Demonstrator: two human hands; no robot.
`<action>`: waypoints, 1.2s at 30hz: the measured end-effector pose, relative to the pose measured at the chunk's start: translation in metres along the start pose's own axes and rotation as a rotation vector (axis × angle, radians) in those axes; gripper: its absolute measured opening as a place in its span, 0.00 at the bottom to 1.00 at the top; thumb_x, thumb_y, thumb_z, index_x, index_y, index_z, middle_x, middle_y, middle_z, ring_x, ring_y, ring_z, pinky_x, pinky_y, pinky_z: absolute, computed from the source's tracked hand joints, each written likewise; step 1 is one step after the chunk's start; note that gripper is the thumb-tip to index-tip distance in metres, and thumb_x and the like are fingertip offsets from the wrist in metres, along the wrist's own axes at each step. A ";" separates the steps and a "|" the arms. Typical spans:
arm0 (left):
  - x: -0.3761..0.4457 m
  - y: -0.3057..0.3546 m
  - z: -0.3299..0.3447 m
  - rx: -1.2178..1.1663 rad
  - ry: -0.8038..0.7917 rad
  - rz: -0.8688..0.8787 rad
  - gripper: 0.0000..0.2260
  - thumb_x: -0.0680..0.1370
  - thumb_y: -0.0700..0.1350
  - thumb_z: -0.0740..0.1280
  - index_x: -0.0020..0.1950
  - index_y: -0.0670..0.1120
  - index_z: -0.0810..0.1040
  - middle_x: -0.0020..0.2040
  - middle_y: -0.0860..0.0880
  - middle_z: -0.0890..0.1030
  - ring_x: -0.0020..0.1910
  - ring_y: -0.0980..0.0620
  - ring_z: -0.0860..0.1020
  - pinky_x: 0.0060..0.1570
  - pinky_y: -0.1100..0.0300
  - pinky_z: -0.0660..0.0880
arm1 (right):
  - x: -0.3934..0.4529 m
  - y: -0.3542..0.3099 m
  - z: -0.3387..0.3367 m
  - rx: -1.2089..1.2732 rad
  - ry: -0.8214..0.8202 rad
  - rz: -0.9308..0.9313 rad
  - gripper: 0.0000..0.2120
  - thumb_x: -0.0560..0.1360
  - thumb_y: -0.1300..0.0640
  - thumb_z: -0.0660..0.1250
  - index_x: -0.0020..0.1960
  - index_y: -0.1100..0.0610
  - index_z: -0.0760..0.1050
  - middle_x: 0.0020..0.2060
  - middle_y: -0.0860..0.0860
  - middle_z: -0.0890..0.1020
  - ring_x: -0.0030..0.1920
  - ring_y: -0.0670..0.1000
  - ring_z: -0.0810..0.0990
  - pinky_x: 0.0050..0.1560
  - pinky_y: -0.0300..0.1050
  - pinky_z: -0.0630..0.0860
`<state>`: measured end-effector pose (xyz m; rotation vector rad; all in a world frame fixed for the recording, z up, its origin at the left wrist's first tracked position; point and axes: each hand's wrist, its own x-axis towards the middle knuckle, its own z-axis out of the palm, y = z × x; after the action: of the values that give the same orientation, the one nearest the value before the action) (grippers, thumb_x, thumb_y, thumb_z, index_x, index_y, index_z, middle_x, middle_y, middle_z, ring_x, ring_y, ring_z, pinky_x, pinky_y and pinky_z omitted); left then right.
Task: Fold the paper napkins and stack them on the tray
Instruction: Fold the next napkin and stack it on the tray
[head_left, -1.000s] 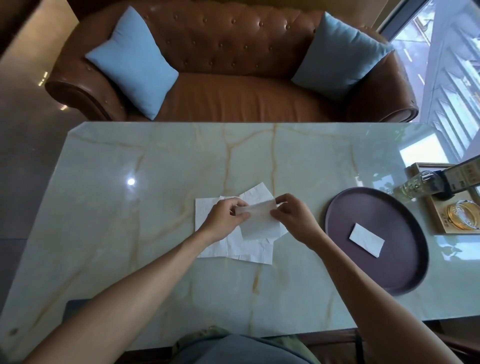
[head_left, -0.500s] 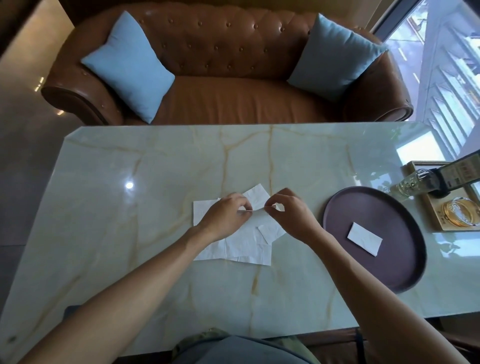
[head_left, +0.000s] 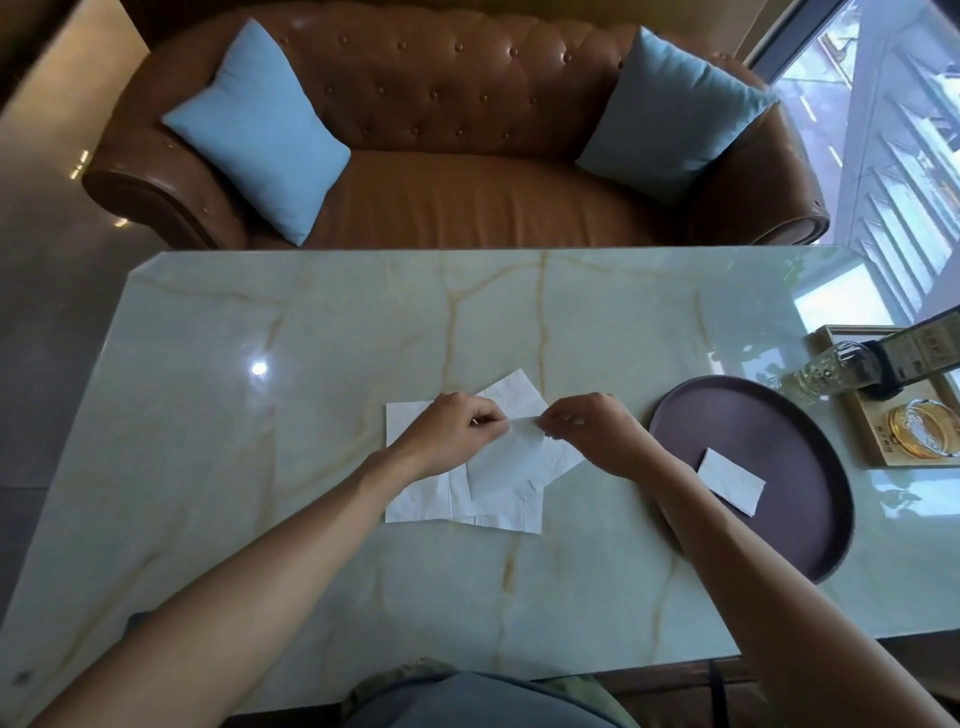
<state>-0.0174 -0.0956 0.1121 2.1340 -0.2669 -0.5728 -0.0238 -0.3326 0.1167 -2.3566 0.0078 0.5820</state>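
A white paper napkin (head_left: 501, 462) hangs between my hands just above the table, held by its top edge. My left hand (head_left: 452, 434) pinches its left corner and my right hand (head_left: 597, 434) pinches its right corner. Under it lies a loose pile of unfolded white napkins (head_left: 415, 499) on the marble table (head_left: 311, 364). To the right sits a round dark purple tray (head_left: 810, 431) with one folded napkin (head_left: 730, 481) lying flat in it.
A wooden tray (head_left: 878, 447) at the right edge carries a bottle (head_left: 841, 364) lying over it and a glass ashtray (head_left: 922, 428). Beyond the table stands a brown leather sofa (head_left: 457, 197) with two blue cushions. A window is at the far right.
The napkin was folded over between my hands and its lower part now hangs down flat. Both hands stayed over the pile, shifting slightly apart.
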 end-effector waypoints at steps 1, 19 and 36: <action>0.000 0.000 -0.002 -0.026 0.004 -0.011 0.08 0.80 0.48 0.68 0.44 0.48 0.84 0.39 0.58 0.84 0.35 0.63 0.77 0.40 0.66 0.72 | 0.000 0.008 -0.002 0.006 0.020 0.027 0.07 0.78 0.50 0.70 0.43 0.44 0.84 0.40 0.43 0.87 0.45 0.47 0.85 0.49 0.47 0.79; 0.007 0.002 0.007 -0.947 0.055 -0.326 0.04 0.80 0.38 0.65 0.53 0.44 0.78 0.47 0.46 0.82 0.44 0.51 0.81 0.41 0.58 0.81 | -0.022 0.010 0.031 1.246 -0.079 0.302 0.12 0.79 0.57 0.69 0.60 0.60 0.82 0.51 0.54 0.86 0.50 0.54 0.85 0.62 0.56 0.77; 0.006 0.005 0.041 -0.926 -0.017 -0.308 0.16 0.83 0.51 0.65 0.63 0.42 0.80 0.54 0.46 0.84 0.54 0.47 0.80 0.55 0.51 0.74 | -0.022 -0.007 0.014 0.700 0.148 0.201 0.09 0.78 0.55 0.72 0.50 0.61 0.78 0.42 0.54 0.83 0.42 0.53 0.82 0.46 0.49 0.78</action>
<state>-0.0322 -0.1304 0.0939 1.2670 0.2881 -0.7115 -0.0477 -0.3216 0.1210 -1.7145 0.4478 0.4071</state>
